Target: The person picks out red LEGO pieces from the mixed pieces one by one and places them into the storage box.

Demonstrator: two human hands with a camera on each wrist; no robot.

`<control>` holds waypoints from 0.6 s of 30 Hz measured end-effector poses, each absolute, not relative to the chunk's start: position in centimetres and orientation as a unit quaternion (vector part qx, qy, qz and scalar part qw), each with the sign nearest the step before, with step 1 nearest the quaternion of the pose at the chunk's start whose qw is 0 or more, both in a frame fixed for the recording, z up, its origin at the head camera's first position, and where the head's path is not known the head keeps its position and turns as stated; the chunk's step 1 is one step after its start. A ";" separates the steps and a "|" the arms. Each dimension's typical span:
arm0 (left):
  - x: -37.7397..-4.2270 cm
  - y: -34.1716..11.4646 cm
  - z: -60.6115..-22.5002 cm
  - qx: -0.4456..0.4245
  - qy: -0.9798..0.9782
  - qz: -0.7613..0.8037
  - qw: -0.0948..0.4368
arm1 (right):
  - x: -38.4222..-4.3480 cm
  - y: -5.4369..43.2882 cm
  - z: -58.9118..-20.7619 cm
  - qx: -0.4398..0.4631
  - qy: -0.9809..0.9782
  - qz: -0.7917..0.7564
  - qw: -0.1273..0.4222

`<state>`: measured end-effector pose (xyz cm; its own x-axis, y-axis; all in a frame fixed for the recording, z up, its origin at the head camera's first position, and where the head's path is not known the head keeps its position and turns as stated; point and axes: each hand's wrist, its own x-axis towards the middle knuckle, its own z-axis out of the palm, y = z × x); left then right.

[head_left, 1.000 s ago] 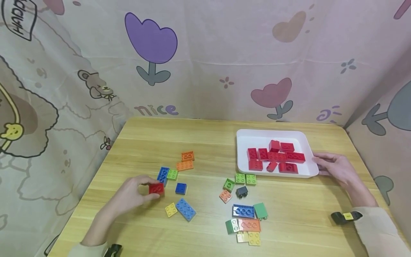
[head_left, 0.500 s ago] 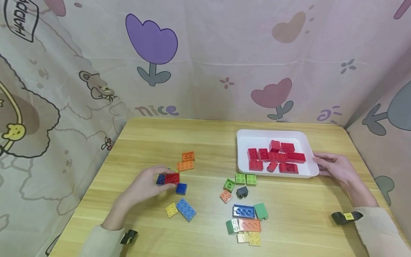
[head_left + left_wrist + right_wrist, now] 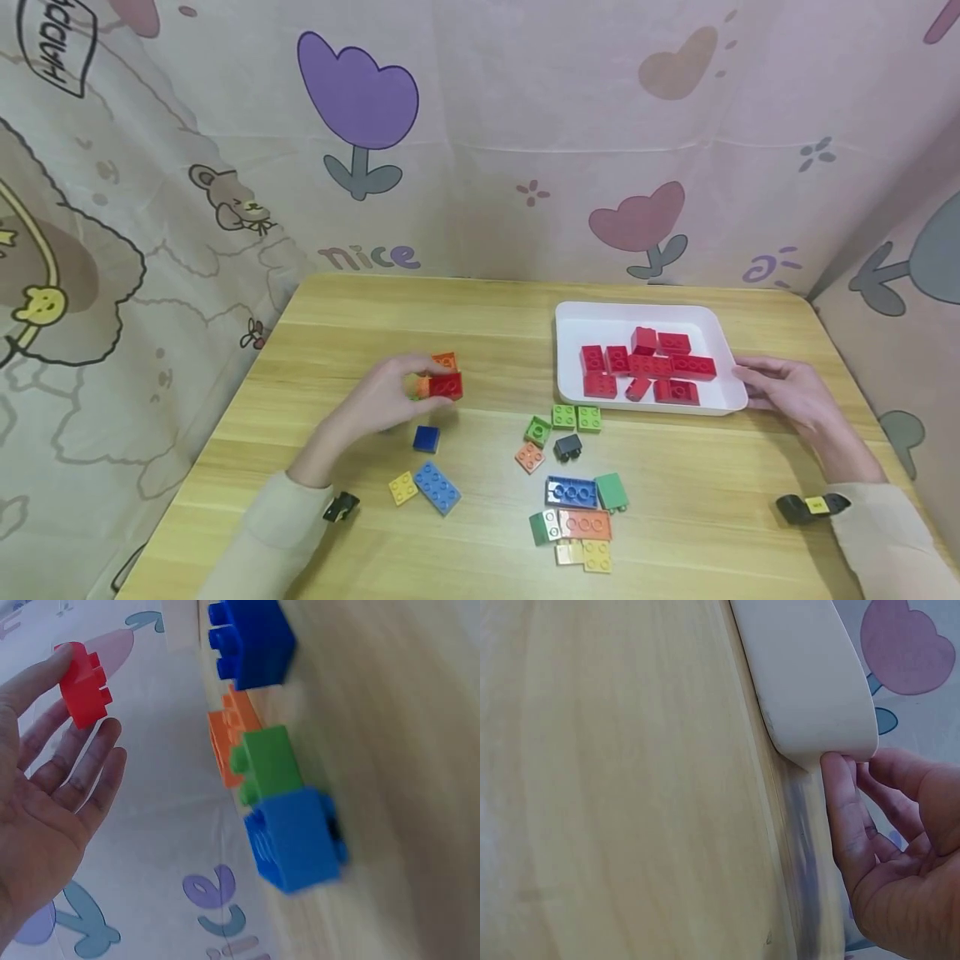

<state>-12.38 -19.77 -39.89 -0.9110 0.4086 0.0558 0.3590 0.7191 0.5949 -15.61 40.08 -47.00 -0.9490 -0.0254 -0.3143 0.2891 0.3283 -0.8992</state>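
My left hand (image 3: 384, 397) pinches a red toy building brick (image 3: 446, 386) between thumb and fingers, held above the table's left half. In the left wrist view the red brick (image 3: 84, 688) is raised, studs facing right. Beyond the hand lie orange bricks (image 3: 444, 361), partly covered by it. Blue (image 3: 296, 840) and green (image 3: 274, 761) bricks stand close by in the left wrist view. At the right, my right hand (image 3: 787, 396) holds the end of a white tray (image 3: 573, 321), thumb and fingertips at its rim and outer wall (image 3: 832, 746). Several red bricks (image 3: 651, 367) lie in the tray.
Before the tray lie green bricks (image 3: 576, 418), a dark brick (image 3: 567, 447) and an orange one (image 3: 529, 457). Blue, green, orange and yellow bricks (image 3: 597, 556) are grouped nearer. A large blue brick (image 3: 437, 487) and yellow brick (image 3: 402, 488) lie left of centre. A printed cloth backs the table.
My left hand has carried the red brick to the right and away from me, over the blue and green bricks toward the orange ones. The right hand and tray have stayed in place.
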 end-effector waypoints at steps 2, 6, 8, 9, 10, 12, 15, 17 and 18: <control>-13.0 -19.1 -39.7 0.215 0.923 0.316 0.044 | -15.6 40.1 -47.0 0.083 0.802 -0.575 0.139; -14.3 -17.6 -39.3 0.235 0.915 0.324 0.051 | -15.7 40.1 -46.9 0.083 0.804 -0.572 0.138; -15.0 -16.8 -39.0 0.247 0.911 0.326 0.053 | -15.6 40.1 -46.9 0.082 0.803 -0.573 0.138; -15.3 -16.4 -38.9 0.251 0.910 0.326 0.053 | -15.6 40.1 -46.9 0.081 0.802 -0.575 0.138; -15.6 -16.0 -38.9 0.256 0.909 0.325 0.052 | -15.6 40.1 -46.8 0.080 0.800 -0.578 0.139; -16.2 -15.3 -38.7 0.267 0.906 0.324 0.048 | -15.6 40.0 -46.8 0.079 0.797 -0.582 0.139; -17.0 -14.3 -38.5 0.279 0.906 0.316 0.041 | -15.6 40.0 -46.8 0.079 0.796 -0.583 0.139; -17.6 -13.6 -38.2 0.291 0.902 0.317 0.039 | -15.6 40.0 -46.8 0.080 0.798 -0.580 0.139; -17.8 -13.2 -38.1 0.297 0.900 0.318 0.039 | -15.6 40.0 -46.8 0.081 0.799 -0.580 0.139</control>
<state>-17.82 -13.22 -38.13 -0.8207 0.5589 0.1182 0.5091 0.6218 0.5951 -15.57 39.99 -46.81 -0.9484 -0.0310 -0.3156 0.2905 0.3141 -0.9038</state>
